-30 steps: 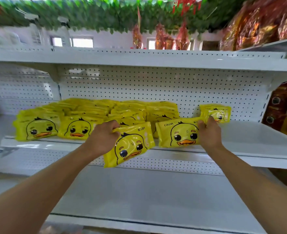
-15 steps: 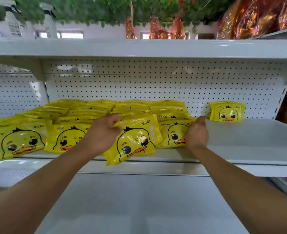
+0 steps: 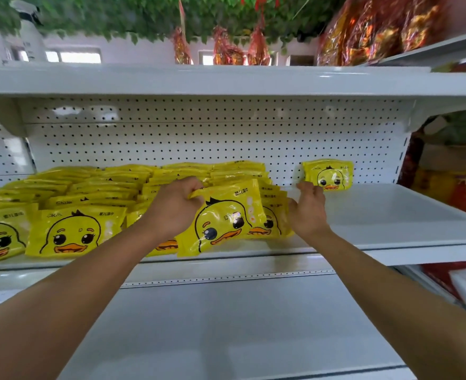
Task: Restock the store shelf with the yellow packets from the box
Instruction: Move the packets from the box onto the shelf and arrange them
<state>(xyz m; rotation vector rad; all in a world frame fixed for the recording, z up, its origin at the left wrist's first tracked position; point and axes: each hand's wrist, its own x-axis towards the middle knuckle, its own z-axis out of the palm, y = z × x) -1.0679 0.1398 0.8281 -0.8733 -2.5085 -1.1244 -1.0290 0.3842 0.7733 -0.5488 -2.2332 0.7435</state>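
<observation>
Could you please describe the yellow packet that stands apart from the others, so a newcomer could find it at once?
Look at the white shelf backed by the perforated panel. Most duck-faced packets crowd its left and middle; to the right, past the right hand, the lone packet leans upright against the panel. It alone has bare shelf around it.

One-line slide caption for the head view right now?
Left hand holds a yellow duck-face packet at the white metal shelf; open right hand rests beside the stack.

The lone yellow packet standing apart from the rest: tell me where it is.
In the head view, the lone yellow packet stands against the pegboard back panel at the right of the shelf, just beyond the right hand.
</observation>
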